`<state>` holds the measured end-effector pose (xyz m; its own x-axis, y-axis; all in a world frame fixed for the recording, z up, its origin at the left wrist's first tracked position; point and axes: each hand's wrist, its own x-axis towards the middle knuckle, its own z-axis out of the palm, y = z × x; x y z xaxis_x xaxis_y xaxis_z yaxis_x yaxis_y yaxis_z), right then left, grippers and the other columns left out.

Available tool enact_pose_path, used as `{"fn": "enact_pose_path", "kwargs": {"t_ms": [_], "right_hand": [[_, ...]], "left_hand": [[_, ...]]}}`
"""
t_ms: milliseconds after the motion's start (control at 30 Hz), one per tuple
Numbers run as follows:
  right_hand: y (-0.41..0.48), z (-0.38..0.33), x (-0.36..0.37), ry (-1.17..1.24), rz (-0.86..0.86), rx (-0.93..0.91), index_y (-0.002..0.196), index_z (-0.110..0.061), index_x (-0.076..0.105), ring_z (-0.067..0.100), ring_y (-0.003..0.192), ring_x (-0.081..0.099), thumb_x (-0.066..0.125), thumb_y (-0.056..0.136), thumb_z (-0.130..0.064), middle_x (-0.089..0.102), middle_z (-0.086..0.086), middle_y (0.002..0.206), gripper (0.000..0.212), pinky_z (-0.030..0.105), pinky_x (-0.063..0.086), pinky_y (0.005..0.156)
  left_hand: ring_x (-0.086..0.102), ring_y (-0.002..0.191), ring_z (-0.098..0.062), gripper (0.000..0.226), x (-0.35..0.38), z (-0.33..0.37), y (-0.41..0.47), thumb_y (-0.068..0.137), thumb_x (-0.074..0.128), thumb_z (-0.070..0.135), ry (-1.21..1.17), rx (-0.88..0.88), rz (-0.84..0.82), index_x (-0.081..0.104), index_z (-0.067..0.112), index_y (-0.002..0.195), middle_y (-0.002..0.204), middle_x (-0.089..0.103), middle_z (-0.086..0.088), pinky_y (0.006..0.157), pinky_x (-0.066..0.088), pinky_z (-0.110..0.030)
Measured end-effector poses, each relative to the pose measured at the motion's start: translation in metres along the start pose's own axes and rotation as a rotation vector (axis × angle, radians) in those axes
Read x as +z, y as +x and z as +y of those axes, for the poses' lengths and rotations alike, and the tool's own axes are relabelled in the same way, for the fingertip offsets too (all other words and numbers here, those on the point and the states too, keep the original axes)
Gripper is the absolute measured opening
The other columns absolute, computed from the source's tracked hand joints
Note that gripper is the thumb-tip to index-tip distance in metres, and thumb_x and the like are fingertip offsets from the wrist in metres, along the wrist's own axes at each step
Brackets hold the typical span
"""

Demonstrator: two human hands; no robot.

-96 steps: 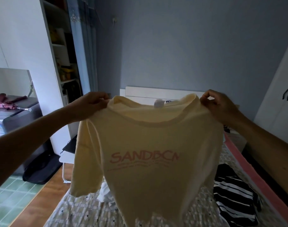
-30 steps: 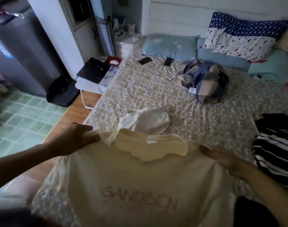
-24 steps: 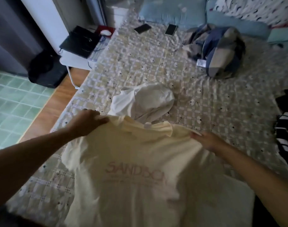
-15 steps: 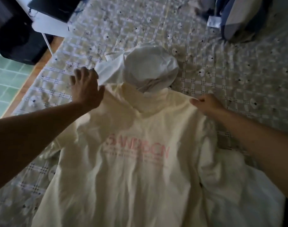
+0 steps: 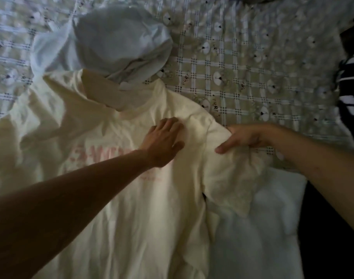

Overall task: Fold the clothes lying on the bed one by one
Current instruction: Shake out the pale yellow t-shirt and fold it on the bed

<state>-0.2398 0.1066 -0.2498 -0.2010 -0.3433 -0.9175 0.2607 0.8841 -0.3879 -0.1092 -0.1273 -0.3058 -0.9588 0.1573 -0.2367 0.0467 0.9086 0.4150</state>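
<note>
A cream T-shirt with pink lettering lies front-up on the checked bed sheet. Its collar overlaps a crumpled white garment. My left hand rests flat on the shirt's chest, fingers spread, just right of the lettering. My right hand pinches the shirt's right sleeve near the shoulder seam, and the cloth bunches under its fingers. My left forearm hides part of the lettering.
A black and white striped garment lies at the right edge of the bed. A white piece of cloth lies under the shirt's right sleeve at the lower right. Dark cloth shows at the top edge.
The shirt came down from the air and now lies flat on the bed. My left hand let go of the left shoulder and crossed to the chest. My right hand slid to the sleeve.
</note>
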Motion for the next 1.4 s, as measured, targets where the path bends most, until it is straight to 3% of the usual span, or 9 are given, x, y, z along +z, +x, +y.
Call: {"fn": "enact_pose_path", "kwargs": {"t_ms": [167, 300, 500, 700, 800, 1133, 1267, 1333, 1400], "right_hand": [[-0.043, 0.009, -0.035, 0.024, 0.116, -0.092, 0.102, -0.007, 0.066, 0.021, 0.087, 0.073, 0.081, 0.062, -0.039, 0.076, 0.007, 0.098, 0.053, 0.028, 0.058, 0.068], [-0.043, 0.052, -0.039, 0.190, 0.195, -0.170, 0.112, -0.007, 0.065, 0.023, 0.100, 0.071, 0.095, 0.039, -0.055, 0.074, 0.009, 0.112, 0.093, 0.036, 0.059, 0.085], [-0.061, 0.093, -0.034, 0.045, 0.083, -0.037, 0.105, -0.003, 0.069, 0.027, 0.089, 0.074, 0.098, 0.022, -0.052, 0.076, 0.013, 0.103, 0.101, 0.032, 0.058, 0.071], [-0.077, 0.116, -0.034, 0.649, 0.308, -0.129, 0.119, -0.009, 0.067, 0.025, 0.099, 0.071, 0.102, 0.028, -0.034, 0.072, 0.012, 0.116, 0.101, 0.042, 0.061, 0.079], [-0.078, 0.107, -0.010, 0.894, 0.283, -0.208, 0.131, -0.006, 0.059, 0.025, 0.104, 0.071, 0.088, 0.062, -0.027, 0.071, 0.012, 0.118, 0.077, 0.045, 0.060, 0.079], [-0.083, -0.002, 0.041, 0.670, 0.312, -0.238, 0.109, -0.002, 0.065, 0.031, 0.092, 0.073, 0.068, 0.076, 0.012, 0.073, 0.020, 0.106, 0.036, 0.038, 0.060, 0.076], [-0.077, -0.066, 0.073, 0.617, 0.207, -0.369, 0.121, -0.006, 0.055, 0.029, 0.081, 0.069, 0.070, 0.082, 0.004, 0.069, 0.017, 0.100, 0.043, 0.026, 0.052, 0.051], [-0.066, -0.084, 0.089, 0.603, 0.069, -0.360, 0.130, -0.014, 0.050, 0.035, 0.094, 0.072, 0.069, 0.088, -0.009, 0.067, 0.018, 0.111, 0.047, 0.031, 0.058, 0.060], [-0.042, -0.086, 0.102, 0.406, 0.195, -0.330, 0.122, -0.015, 0.055, 0.031, 0.097, 0.071, 0.065, 0.093, -0.014, 0.064, 0.016, 0.110, 0.031, 0.041, 0.061, 0.073]], "left_hand": [[0.010, 0.153, -0.026, 0.069, 0.014, 0.009, 0.006, 0.099, 0.038, 0.056, 0.064, -0.064, -0.042, 0.020, 0.021, 0.155, 0.165, 0.014, -0.003, 0.121, 0.021, -0.049], [-0.001, 0.154, -0.029, 0.078, 0.023, 0.018, 0.007, 0.098, 0.031, 0.063, 0.088, -0.143, -0.074, 0.010, 0.018, 0.158, 0.168, 0.003, -0.006, 0.124, 0.012, -0.049], [-0.009, 0.154, -0.026, 0.077, 0.029, 0.051, 0.004, 0.100, 0.022, 0.062, 0.078, -0.094, -0.021, 0.002, 0.017, 0.160, 0.168, -0.006, -0.008, 0.126, 0.005, -0.048], [-0.014, 0.154, -0.021, 0.069, 0.067, 0.082, -0.013, 0.102, 0.011, 0.057, 0.035, 0.062, -0.022, -0.002, 0.023, 0.160, 0.168, -0.010, -0.002, 0.125, 0.000, -0.046], [-0.016, 0.153, -0.023, 0.071, 0.081, 0.081, -0.015, 0.098, 0.005, 0.057, 0.084, -0.023, -0.047, -0.004, 0.023, 0.160, 0.168, -0.011, -0.002, 0.124, 0.001, -0.049], [-0.020, 0.152, -0.018, 0.075, 0.072, 0.098, -0.074, 0.100, 0.013, 0.059, -0.163, 0.098, -0.093, -0.006, 0.019, 0.160, 0.167, -0.016, 0.000, 0.126, -0.003, -0.043], [-0.019, 0.153, -0.020, 0.082, 0.080, 0.105, -0.100, 0.098, 0.015, 0.066, -0.191, -0.018, -0.147, -0.004, 0.016, 0.160, 0.167, -0.011, -0.003, 0.125, -0.007, -0.045], [-0.011, 0.154, -0.022, 0.082, 0.079, 0.107, -0.108, 0.097, 0.015, 0.068, -0.197, -0.051, -0.157, 0.004, 0.015, 0.160, 0.168, -0.001, -0.003, 0.123, -0.014, -0.043], [-0.003, 0.155, -0.024, 0.084, 0.083, 0.109, -0.115, 0.096, 0.018, 0.070, -0.182, -0.071, -0.152, 0.014, 0.015, 0.159, 0.167, 0.005, -0.003, 0.122, -0.014, -0.042]]}}
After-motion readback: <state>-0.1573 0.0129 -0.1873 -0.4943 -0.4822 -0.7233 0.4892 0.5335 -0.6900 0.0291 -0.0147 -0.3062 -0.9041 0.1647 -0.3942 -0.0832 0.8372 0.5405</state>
